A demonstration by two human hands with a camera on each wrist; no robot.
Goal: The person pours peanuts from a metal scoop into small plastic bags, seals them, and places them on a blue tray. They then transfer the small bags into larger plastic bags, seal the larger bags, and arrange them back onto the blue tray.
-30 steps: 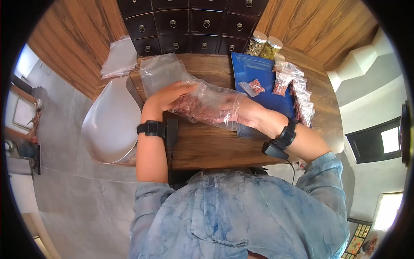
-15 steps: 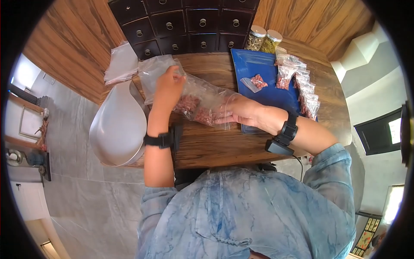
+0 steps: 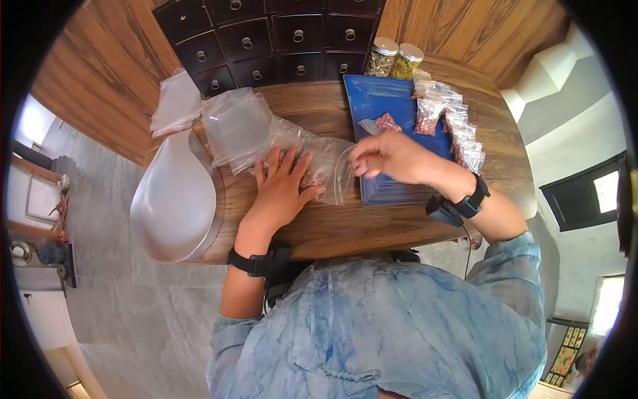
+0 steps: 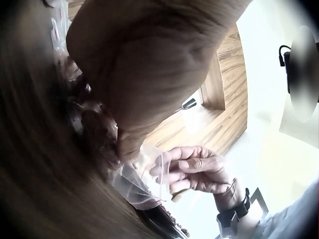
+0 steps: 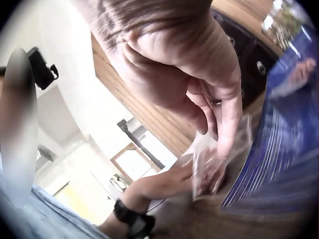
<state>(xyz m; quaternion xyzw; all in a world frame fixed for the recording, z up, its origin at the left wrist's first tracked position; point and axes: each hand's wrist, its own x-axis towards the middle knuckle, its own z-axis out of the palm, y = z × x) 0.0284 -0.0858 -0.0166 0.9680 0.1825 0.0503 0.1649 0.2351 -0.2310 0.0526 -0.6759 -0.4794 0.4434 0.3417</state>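
my left hand is lying flat on the clear bag, fingers straight and spread, red pieces showing through the plastic beneath! over at that hand's two o'clock, my right hand is sitting by the bag's mouth, fingers curving; whether they are pinching the plastic, i cannot tell. the bag is resting on the wooden table, and the blue tray is lying at its two o'clock, carrying a little packet. empty bags are lying at ten, the white scoop is sitting near nine, two jars are standing at one!
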